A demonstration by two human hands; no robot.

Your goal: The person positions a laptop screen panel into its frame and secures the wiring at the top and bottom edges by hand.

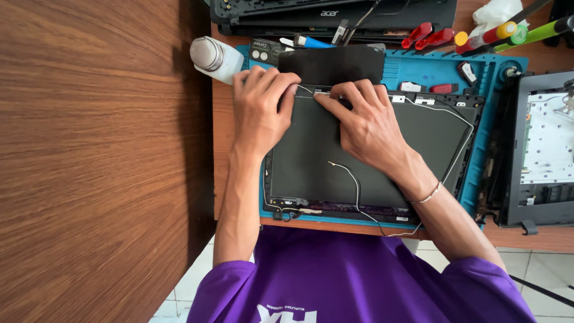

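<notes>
Two bare hands work on a dark laptop lid panel lying flat on a blue repair mat, just past the purple shirt. A thin white cable snakes across the panel toward six o'clock. Left hand lies palm down at the panel's ten o'clock corner, fingers together and pressed flat, pinching nothing. Right hand, a bracelet on its wrist, sits just beside it at twelve o'clock, fingertips pushed down on another white wire along the top edge. Beyond, at eleven o'clock, a white bottle; at three o'clock, an opened laptop base; at one o'clock, screwdrivers.
</notes>
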